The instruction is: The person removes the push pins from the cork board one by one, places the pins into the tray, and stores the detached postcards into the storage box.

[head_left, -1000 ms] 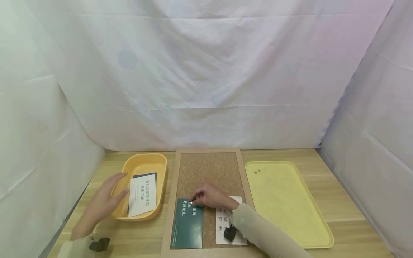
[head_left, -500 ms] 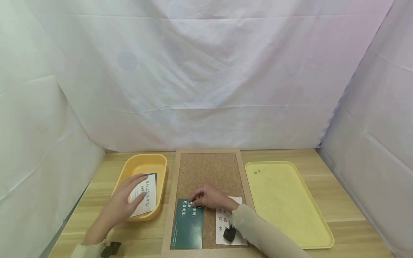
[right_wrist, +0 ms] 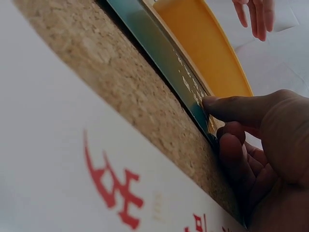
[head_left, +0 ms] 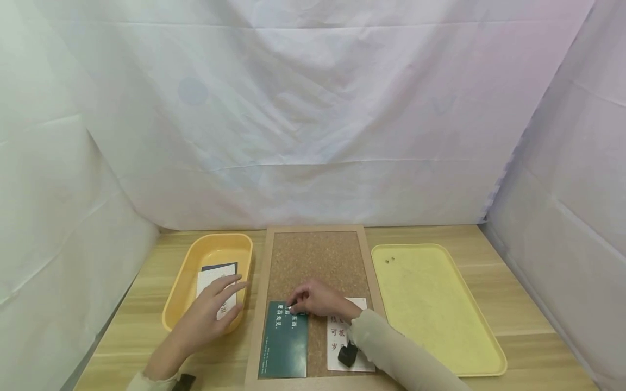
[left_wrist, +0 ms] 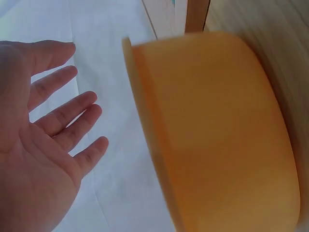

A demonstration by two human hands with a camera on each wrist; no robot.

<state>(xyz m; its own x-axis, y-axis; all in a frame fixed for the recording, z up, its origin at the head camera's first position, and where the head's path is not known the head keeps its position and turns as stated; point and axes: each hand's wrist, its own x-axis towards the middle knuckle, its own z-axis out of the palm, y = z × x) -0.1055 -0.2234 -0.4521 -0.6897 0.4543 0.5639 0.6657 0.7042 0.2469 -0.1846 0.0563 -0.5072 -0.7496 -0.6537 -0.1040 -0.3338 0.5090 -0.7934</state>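
My right hand (head_left: 320,297) is over the upper end of a green card (head_left: 286,347) on the corkboard (head_left: 318,260). Its fingers are bent and pinch a small shiny pin (head_left: 290,308) against the card. In the right wrist view the thumb (right_wrist: 236,107) presses at the card's printing. A white card (head_left: 349,361) with red characters lies farther right on the board, partly under the wrist. My left hand (head_left: 207,312), fingers spread and holding nothing, hovers over an orange tray (head_left: 193,255). Within the tray are a white card (head_left: 207,276) and a dark blue card (head_left: 220,266) beneath it.
To the right of the corkboard lies a flat yellow tray (head_left: 435,309) with two tiny pins (head_left: 387,262) near its far left corner. White cloth (head_left: 313,119) hangs behind and along both sides of the wooden table (head_left: 528,326).
My left hand has moved right from the orange tray's left side to over the cards in it. The right hand has stayed in place on the green card.
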